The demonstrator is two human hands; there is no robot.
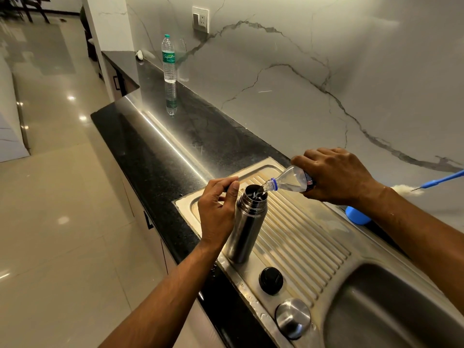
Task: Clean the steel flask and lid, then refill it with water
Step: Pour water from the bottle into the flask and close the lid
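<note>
Looks like the refill stage, so most of the way through by my guess. Steel flask standing upright and open on the ribbed drainboard of the sink, centre of the frame. Right hand wrapped around a small plastic bottle, fingers curled over its body, tipping it so the neck sits right at the flask mouth. Water visible inside the mouth, though no telling how full.

Left hand just beside the flask's neck, fingers loosely curled, thumb close to the rim. Can't tell if actually touching the flask or pinching something small like the bottle's cap.

Black inner stopper and steel lid both lying on the drainboard, lower centre, apart from the flask. Droplets around them, so washing probably done.

Blue brush handle at the right edge, second water bottle upright on the counter, upper left.

Still left: finish pouring, fit stopper, screw on lid.
</note>
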